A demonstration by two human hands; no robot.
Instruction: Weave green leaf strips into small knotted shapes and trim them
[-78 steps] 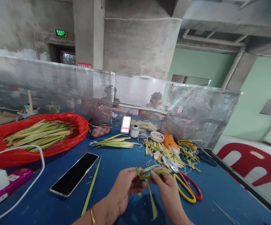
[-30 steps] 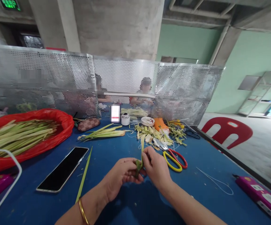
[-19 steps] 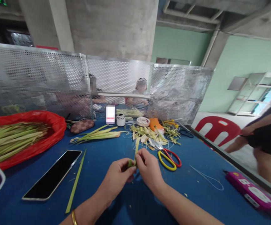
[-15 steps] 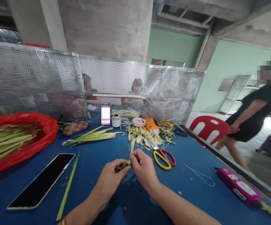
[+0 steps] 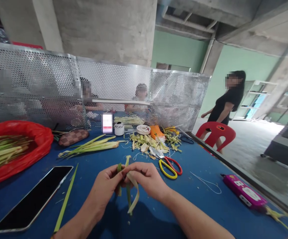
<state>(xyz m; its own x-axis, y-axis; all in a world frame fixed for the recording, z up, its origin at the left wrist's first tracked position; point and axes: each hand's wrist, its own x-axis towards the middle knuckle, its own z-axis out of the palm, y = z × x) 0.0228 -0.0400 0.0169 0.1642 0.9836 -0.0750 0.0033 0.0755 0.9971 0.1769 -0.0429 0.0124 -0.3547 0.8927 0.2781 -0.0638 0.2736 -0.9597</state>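
Note:
My left hand (image 5: 106,184) and my right hand (image 5: 146,176) meet above the blue table, fingers pinched together on green leaf strips (image 5: 134,196). Two long ends dangle below the fingers, one pale and curling. A short end sticks up above them, and a darker green piece shows at the left fingertips. The fingers hide how the strips cross. Right of my right hand lie scissors (image 5: 169,168) with one yellow and one red handle loop. A single long green leaf (image 5: 66,199) lies left of my left forearm.
A phone (image 5: 34,199) and a red bag (image 5: 40,149) of stalks lie left. Behind my hands are a stalk bundle (image 5: 91,146), trimmings (image 5: 144,144) and a tape roll (image 5: 143,129). A purple pack (image 5: 243,191) sits right. A person (image 5: 225,106) stands beyond a red chair (image 5: 216,132).
The strip that stood upright between my fingers now has long ends hanging below. My right hand has turned and closed in beside the left. The person behind has moved left.

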